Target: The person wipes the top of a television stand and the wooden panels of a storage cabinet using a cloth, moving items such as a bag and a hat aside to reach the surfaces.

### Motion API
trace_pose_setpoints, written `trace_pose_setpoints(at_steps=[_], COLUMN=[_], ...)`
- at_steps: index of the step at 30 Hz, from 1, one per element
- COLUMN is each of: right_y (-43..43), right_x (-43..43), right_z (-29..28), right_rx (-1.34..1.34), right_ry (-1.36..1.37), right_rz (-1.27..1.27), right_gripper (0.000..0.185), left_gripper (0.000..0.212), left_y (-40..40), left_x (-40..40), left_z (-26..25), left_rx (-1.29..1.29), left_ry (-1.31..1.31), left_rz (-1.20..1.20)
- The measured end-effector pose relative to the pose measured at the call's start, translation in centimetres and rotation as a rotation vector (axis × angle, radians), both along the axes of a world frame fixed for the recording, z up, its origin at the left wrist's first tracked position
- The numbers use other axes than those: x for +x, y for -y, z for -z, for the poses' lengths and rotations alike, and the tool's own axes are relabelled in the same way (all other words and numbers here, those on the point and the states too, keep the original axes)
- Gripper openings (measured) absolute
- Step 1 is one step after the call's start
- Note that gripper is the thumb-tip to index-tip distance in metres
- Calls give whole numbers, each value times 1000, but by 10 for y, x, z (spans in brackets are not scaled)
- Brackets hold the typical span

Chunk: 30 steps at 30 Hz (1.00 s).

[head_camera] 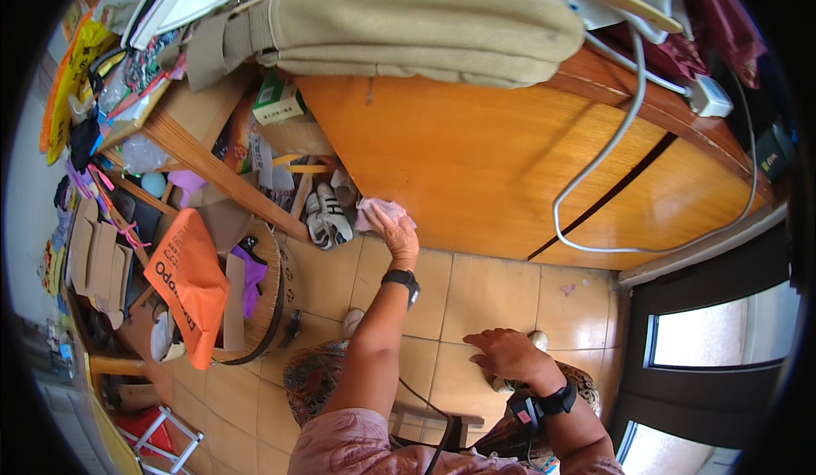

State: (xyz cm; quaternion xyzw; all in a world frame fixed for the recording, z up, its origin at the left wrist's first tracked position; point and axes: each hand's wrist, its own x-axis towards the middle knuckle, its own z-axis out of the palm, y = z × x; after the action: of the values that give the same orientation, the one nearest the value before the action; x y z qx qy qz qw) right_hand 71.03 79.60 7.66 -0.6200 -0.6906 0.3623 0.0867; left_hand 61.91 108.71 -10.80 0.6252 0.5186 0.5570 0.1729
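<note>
My left hand presses a crumpled pink cloth against the lower left corner of an orange-brown wooden panel, just above the tiled floor. The fingers lie over the cloth, and a black band is on that wrist. To the right and lower, my right hand hovers over my knee with its fingers spread, holding nothing; a black strap with a small device circles its wrist. White sneakers with dark stripes stand beside the panel's left edge, close to the cloth.
A white cable hangs in a loop before the panel. A beige bag lies above it. Leftward are a cluttered wooden shelf, a round woven basket and an orange plastic bag. A dark-framed door stands at right.
</note>
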Motion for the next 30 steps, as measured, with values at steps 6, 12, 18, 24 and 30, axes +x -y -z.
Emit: trace_pose_setpoints(at_steps=[6,12,18,24,30], right_y=[-11,-29,-64,-93,-153], right_x=[-3,26,25,-21,9], right_z=[12,16,53,64,-12], right_rx=[-30,90,449,374,1194], right_ry=[3,404,-1265,-2267,-1616], right_rz=[-22,344,998,856,268], right_gripper=[36,14,57,42,38], left_gripper=[32,16,57,73,27], left_y=[33,84,116,113,97], left_x=[68,97,29,-67,-142], left_z=[66,2,-115,-180,-213], left_rx=[-692,-1050,-536,-127,-529], left_ry=[1135,1428,114,-46,526], left_rz=[198,572,1451,1208,972])
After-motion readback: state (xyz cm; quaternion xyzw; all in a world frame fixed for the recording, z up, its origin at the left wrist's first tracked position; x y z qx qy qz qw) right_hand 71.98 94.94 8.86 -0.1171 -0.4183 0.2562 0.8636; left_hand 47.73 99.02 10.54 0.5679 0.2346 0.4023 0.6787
